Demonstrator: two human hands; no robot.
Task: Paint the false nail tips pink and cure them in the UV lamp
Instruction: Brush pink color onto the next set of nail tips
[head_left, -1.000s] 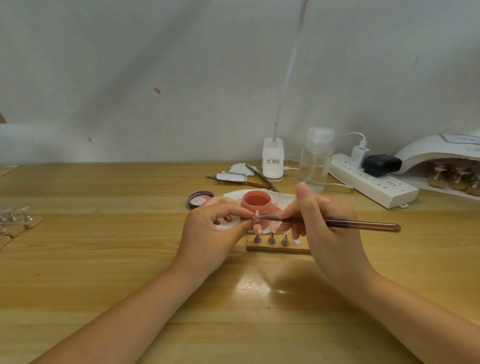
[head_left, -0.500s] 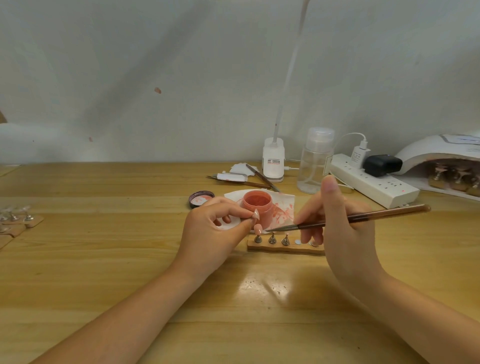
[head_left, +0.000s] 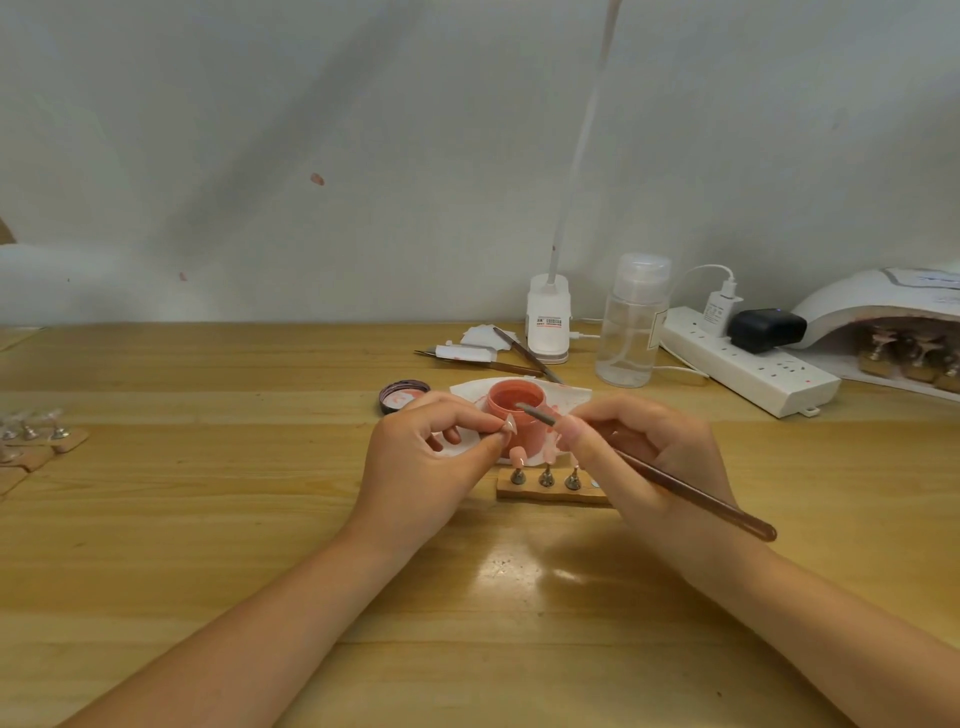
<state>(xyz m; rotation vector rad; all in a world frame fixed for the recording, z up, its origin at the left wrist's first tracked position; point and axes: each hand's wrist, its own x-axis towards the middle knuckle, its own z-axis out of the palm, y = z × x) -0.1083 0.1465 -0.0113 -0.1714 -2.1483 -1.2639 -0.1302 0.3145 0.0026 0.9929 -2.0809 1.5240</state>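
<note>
We pinch a nail tip (head_left: 510, 426) in our left hand (head_left: 426, 457); our right hand (head_left: 654, 457) dips the brush (head_left: 675, 488) in the pink pot (head_left: 517, 415) at frame centre; much painting remains.

A wooden table (head_left: 218, 519) of pale yellow planks carried everything, and the open pink paint jar (head_left: 515, 415) near its middle serves as landmark. The jar stood on a white paper sheet (head_left: 574, 396), with its lid (head_left: 402, 396) lying just to the left. Directly in front of the jar sat a small wooden block (head_left: 550, 493) bearing nail stands. Behind the jar lay brushes and scraps of paper (head_left: 480, 349), then a white lamp base (head_left: 548, 325) and a clear bottle (head_left: 631, 332) to the right behind. Farther right ran a white power strip (head_left: 748, 371), with the UV lamp (head_left: 878, 312) beyond. Far to the left of the jar, more nail stands on wooden pieces (head_left: 36, 439) lay at the table's edge.
</note>
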